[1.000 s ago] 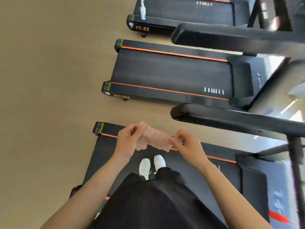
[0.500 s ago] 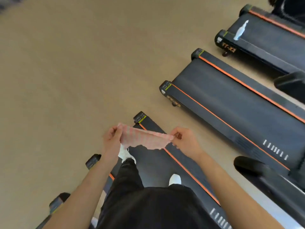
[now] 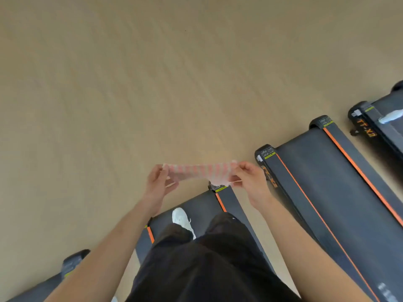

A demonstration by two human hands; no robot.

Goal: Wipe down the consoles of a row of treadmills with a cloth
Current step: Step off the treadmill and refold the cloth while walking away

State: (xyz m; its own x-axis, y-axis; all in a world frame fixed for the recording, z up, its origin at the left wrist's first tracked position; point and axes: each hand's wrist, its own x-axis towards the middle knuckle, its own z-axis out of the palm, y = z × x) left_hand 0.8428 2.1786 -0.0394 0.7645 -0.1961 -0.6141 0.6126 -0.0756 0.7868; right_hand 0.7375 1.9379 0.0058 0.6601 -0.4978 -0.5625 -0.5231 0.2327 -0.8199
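Pink striped cloth stretched between left hand and right hand, both pinching its ends
Orange "TT-X2" lettering on far-right treadmill

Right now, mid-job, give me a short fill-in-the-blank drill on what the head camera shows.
1. The pink striped cloth is stretched between ____ hands, the left hand and the right hand.
2. The white sneaker stands on a black treadmill belt edged with a stripe coloured ____.
3. The white spray bottle lies on the treadmill farthest to the ____.
4. No treadmill ____ is in view, only belts and tan floor.

Missing words: both; orange; right; console
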